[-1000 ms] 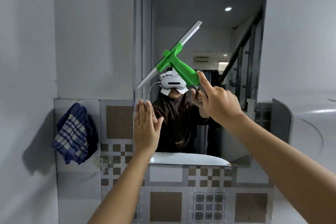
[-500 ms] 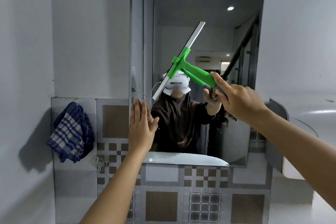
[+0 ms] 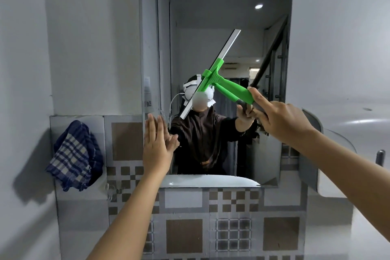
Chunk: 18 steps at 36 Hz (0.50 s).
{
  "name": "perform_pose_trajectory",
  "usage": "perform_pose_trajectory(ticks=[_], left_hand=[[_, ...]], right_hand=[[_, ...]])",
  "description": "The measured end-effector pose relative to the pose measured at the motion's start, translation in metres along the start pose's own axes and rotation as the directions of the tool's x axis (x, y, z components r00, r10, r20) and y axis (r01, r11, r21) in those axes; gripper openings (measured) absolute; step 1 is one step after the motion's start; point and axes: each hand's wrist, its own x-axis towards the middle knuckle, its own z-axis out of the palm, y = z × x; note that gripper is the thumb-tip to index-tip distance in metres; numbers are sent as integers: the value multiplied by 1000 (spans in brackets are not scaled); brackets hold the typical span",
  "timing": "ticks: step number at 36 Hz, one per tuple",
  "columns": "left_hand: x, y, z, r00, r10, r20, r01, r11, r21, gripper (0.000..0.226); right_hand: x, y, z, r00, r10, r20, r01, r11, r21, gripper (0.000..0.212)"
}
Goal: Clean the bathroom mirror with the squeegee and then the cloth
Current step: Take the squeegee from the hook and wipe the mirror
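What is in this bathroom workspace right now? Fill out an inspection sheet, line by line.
Surface: tall rectangular wall mirror, reflecting the person and a stairway.
Job's things: green plastic squeegee, blade tilted across the glass; blue checked cloth hanging on the wall, untouched.
Clutter: nothing seen.
Hands: right hand grips the squeegee handle; left hand open, flat at the mirror's lower left.
Cables: nothing seen outside the reflection.
Surroundings: brown and grey patterned wall tiles; grey painted wall.

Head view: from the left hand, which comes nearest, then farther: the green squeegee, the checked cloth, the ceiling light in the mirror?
1. Green squeegee, up and right of the left hand.
2. Checked cloth, hanging to its left.
3. Ceiling light, reflected near the mirror's top.
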Motion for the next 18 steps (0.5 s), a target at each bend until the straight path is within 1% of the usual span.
perform_pose_trajectory(ticks=[4,7,11,14,18], left_hand=[[4,-10,10,1000,-16,5,16,998,64,80],[2,-4,7,1000,-18,-17,19,998,60,79],[0,0,3,999,-15,-33,16,999,38,80],[-1,2,2,999,-52,-7,52,998,20,81],[-2,4,1,998,-57,1,57,998,31,81]], right_hand=[[-2,0,-3,999,11,34,-11,1000,5,59],[-9,3,-5,999,24,29,-24,1000,-6,59],[-27,14,-6,997,78,0,-78,997,10,56],[-49,23,-1,996,88,1,-88,994,58,59],[-74,22,7,982,183,39,-185,979,88,69]])
